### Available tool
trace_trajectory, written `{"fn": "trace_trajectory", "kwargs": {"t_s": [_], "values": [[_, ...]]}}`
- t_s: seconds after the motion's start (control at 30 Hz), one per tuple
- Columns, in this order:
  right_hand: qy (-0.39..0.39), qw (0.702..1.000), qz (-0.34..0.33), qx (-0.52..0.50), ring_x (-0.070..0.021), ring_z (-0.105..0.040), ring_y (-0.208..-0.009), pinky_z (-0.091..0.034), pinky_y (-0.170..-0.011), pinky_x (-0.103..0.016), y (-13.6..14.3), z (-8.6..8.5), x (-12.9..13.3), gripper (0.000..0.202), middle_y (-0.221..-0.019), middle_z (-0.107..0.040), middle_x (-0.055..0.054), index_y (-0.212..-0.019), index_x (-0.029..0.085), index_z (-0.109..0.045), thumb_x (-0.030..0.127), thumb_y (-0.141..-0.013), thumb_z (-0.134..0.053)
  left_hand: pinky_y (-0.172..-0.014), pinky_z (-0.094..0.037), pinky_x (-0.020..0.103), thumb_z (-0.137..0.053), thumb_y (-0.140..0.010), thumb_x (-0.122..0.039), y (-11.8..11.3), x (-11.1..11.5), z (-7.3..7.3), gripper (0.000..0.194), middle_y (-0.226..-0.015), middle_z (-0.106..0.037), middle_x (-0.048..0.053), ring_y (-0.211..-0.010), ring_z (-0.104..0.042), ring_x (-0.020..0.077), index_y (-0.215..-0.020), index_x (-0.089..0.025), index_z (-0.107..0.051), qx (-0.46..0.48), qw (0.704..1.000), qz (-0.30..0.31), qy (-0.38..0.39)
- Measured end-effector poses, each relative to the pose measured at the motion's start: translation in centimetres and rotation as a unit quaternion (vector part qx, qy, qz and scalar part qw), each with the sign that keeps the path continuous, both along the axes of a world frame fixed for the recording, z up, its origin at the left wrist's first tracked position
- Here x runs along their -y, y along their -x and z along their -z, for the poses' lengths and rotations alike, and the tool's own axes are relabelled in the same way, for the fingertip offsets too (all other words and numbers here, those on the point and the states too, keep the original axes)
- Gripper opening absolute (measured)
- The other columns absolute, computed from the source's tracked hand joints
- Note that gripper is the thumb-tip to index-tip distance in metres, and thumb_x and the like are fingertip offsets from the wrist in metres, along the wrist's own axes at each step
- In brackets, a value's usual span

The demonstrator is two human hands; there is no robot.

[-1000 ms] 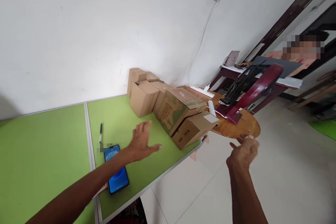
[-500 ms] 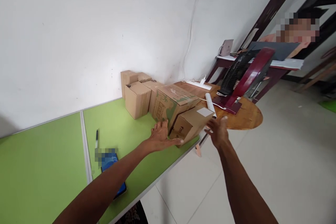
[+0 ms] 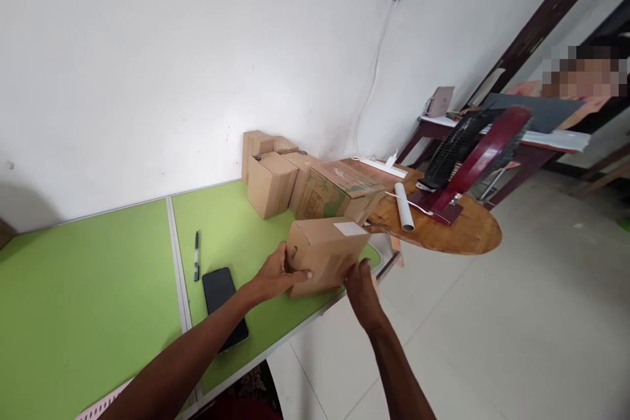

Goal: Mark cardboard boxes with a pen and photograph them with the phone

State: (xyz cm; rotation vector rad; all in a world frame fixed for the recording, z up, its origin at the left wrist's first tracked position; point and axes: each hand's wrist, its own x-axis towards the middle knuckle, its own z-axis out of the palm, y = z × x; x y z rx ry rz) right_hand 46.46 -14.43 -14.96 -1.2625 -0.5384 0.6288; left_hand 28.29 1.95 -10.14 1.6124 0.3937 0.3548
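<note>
A brown cardboard box [image 3: 325,252] with a white label on top is gripped between both hands near the front edge of the green table [image 3: 98,275]. My left hand [image 3: 276,273] is on its left end, thumb across the near face and fingers round the side. My right hand [image 3: 361,289] holds its lower right end, fingers partly hidden. Behind it stands a larger box with green print [image 3: 325,193]. Farther back, against the wall, several plain boxes [image 3: 273,184] are grouped.
A black phone [image 3: 220,289] and a pen [image 3: 196,256] lie left of my hands. A wooden oval table [image 3: 472,230] bears a maroon fan [image 3: 487,151], a white tube [image 3: 404,207] and a power strip [image 3: 384,167]. A person [image 3: 585,88] sits at the back right.
Both hands have closed on the labelled box. It has come nearer and left, away from the printed box, and turned more upright. The phone screen has gone dark.
</note>
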Motion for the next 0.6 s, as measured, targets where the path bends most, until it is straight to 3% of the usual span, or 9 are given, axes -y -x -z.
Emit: {"fn": "trace_trajectory", "kwargs": {"t_s": [0.1,0.23,0.33,0.43,0.5,0.6], "values": [[0.007,0.997,-0.073,0.038,-0.0323,-0.046,-0.161,-0.042,-0.13,-0.057,4.0,-2.1,-2.3,0.073,-0.162,-0.064,-0.005,-0.147,0.036,-0.069,0.087,-0.098,-0.051,-0.116,-0.053,0.048,-0.072,-0.094,-0.058,5.0,-0.5,-2.5,0.064,-0.15,-0.067,0.017,-0.136,-0.067,0.0319,-0.142,-0.022,-0.052,0.07,0.995,-0.06,0.043],[-0.047,0.975,-0.2,0.083,-0.0338,-0.053,-0.155,-0.046,-0.127,-0.053,10.0,-5.9,-6.4,0.067,-0.161,-0.065,-0.006,-0.158,0.034,-0.06,0.065,-0.099,-0.071,-0.119,-0.05,0.049,-0.084,-0.09,-0.048,15.1,-1.4,-4.6,0.064,-0.152,-0.068,0.015,-0.141,-0.064,0.0367,-0.145,-0.023,-0.063,0.173,0.965,-0.185,0.065],[-0.078,0.948,-0.304,0.043,-0.0345,-0.062,-0.145,-0.056,-0.116,-0.048,15.4,-7.5,-10.0,0.071,-0.156,-0.069,-0.007,-0.158,0.036,-0.059,0.05,-0.093,-0.084,-0.115,-0.054,0.05,-0.086,-0.087,-0.052,22.8,-0.8,-4.1,0.07,-0.146,-0.073,0.015,-0.137,-0.066,0.0396,-0.147,-0.021,-0.066,0.183,0.929,-0.315,0.066],[-0.106,0.921,-0.376,0.005,-0.0344,-0.065,-0.141,-0.06,-0.111,-0.047,21.1,-7.8,-12.7,0.068,-0.155,-0.069,-0.007,-0.154,0.038,-0.063,0.046,-0.091,-0.087,-0.112,-0.057,0.051,-0.089,-0.08,-0.059,28.7,0.8,-2.8,0.077,-0.14,-0.076,0.015,-0.136,-0.067,0.0417,-0.144,-0.019,-0.068,0.172,0.869,-0.457,0.077],[-0.113,0.91,-0.399,-0.011,-0.0351,-0.067,-0.138,-0.062,-0.108,-0.048,24.4,-7.7,-13.5,0.065,-0.155,-0.069,-0.007,-0.151,0.039,-0.067,0.047,-0.09,-0.088,-0.111,-0.058,0.052,-0.09,-0.076,-0.061,31.3,1.8,-2.1,0.08,-0.136,-0.078,0.014,-0.134,-0.068,0.042,-0.141,-0.019,-0.07,0.172,0.836,-0.515,0.082],[-0.107,0.903,-0.415,-0.021,-0.0347,-0.071,-0.131,-0.064,-0.101,-0.047,27.4,-7.6,-13.8,0.064,-0.15,-0.072,-0.007,-0.147,0.041,-0.07,0.048,-0.087,-0.09,-0.107,-0.06,0.055,-0.092,-0.071,-0.062,33.4,2.8,-1.7,0.082,-0.124,-0.082,0.014,-0.125,-0.073,0.0433,-0.139,-0.02,-0.073,0.189,0.817,-0.537,0.089]]}}
